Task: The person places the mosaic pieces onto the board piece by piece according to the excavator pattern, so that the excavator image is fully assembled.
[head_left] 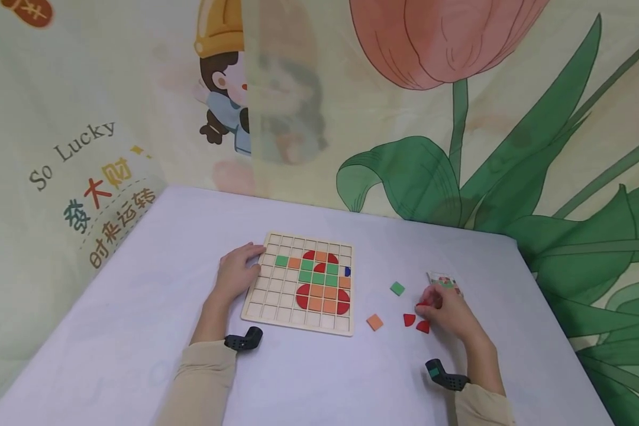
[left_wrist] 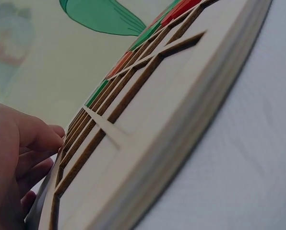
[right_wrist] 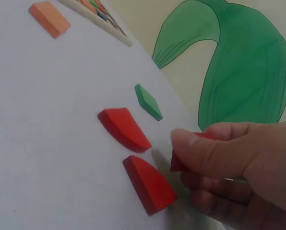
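Observation:
My right hand (head_left: 449, 310) pinches a red quarter-circle tile (right_wrist: 177, 162) between thumb and fingers, over the right part of the table. Two more red quarter-circle tiles (head_left: 409, 319) lie just beside it on the cloth. My left hand (head_left: 238, 269) rests at the left edge of a wooden grid board (head_left: 270, 296), its fingers loosely bent against the rim. On the board, green, orange and red tiles (head_left: 319, 277) form a pattern, with a dark blue piece (head_left: 347, 271) near the right edge. The right fingers partly hide the held tile.
A loose green square tile (head_left: 397, 289) and an orange square tile (head_left: 374, 322) lie between the board and the right hand. Behind that hand a small picture card (head_left: 434, 277) is partly covered. A printed cloth backdrop (head_left: 298, 171) rises at the table's far edge.

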The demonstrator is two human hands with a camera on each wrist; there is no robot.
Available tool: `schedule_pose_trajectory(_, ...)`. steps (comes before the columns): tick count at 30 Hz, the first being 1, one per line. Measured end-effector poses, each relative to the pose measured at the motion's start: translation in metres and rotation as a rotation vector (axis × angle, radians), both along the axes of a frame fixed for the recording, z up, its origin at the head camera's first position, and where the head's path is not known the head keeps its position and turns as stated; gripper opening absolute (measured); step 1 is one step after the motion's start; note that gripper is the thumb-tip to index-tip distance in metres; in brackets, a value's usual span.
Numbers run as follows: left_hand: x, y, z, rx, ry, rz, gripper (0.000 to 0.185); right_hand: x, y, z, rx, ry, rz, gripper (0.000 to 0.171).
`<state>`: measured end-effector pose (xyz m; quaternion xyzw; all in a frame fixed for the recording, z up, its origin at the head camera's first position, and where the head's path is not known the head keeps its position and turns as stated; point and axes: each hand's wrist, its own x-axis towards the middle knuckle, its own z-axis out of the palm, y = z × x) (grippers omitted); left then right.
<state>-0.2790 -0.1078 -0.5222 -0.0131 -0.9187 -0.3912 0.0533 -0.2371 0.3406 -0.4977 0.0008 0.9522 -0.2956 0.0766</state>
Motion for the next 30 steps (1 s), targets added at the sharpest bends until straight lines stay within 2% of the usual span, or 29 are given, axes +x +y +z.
schedule_pose_trajectory(6, 0.001, -0.003, 0.0, 0.003, 0.003, 0.005, 0.047, 0.0, -0.012, 0.007, -0.15, 0.094, -0.03, 0.034)
schedule_pose_trajectory(10, 0.001, -0.003, 0.0, 0.013, 0.007, 0.003, 0.047, 0.001, -0.028, 0.007, -0.155, 0.181, -0.078, 0.029)
schedule_pose_trajectory(13, 0.0, -0.002, -0.001, 0.017, 0.004, 0.007, 0.047, 0.0, -0.043, 0.007, -0.163, 0.206, -0.146, 0.03)
schedule_pose_trajectory(15, 0.0, -0.001, -0.001, 0.02, -0.002, 0.013, 0.047, -0.006, -0.049, -0.005, -0.177, 0.244, -0.164, 0.032)
schedule_pose_trajectory(18, -0.001, 0.001, 0.0, 0.019, -0.006, 0.018, 0.047, -0.01, -0.071, -0.006, -0.231, 0.229, -0.178, 0.027)
schedule_pose_trajectory(20, -0.001, 0.001, 0.001, 0.017, -0.004, 0.015, 0.047, -0.014, -0.09, -0.002, -0.275, 0.193, -0.157, 0.022)
schedule_pose_trajectory(22, -0.001, 0.001, 0.0, 0.005, 0.0, 0.01, 0.047, -0.015, -0.116, 0.015, -0.344, 0.106, -0.133, 0.022)
schedule_pose_trajectory(24, -0.001, 0.0, 0.0, -0.006, 0.004, 0.009, 0.047, -0.021, -0.139, 0.022, -0.392, 0.076, -0.076, 0.024)
schedule_pose_trajectory(26, 0.0, -0.001, 0.001, -0.008, 0.002, 0.013, 0.047, -0.028, -0.161, 0.027, -0.419, 0.079, -0.008, 0.027)
schedule_pose_trajectory(30, 0.001, 0.0, 0.002, -0.004, -0.005, 0.01, 0.046, -0.044, -0.2, 0.028, -0.399, 0.117, 0.078, 0.021)
